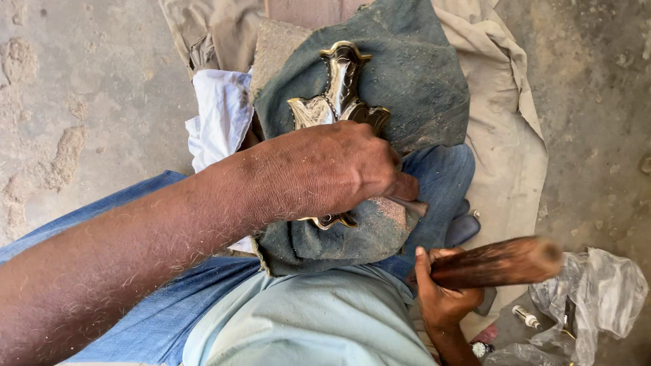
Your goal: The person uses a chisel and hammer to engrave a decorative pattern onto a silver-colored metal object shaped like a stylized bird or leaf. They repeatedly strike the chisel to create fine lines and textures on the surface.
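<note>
Brass ornament (337, 102) half hidden under left hand (325, 169)'s closed grip; right hand (444, 298) clasps blurred wooden mallet (498, 262)

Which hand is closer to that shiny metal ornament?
Left. The left hand rests on the ornament; the right hand is off to its side, gripping a wooden stick.

Rough, pitted grey concrete floor (81, 88) in daylight, beige cloth (505, 169) spread across.
</note>
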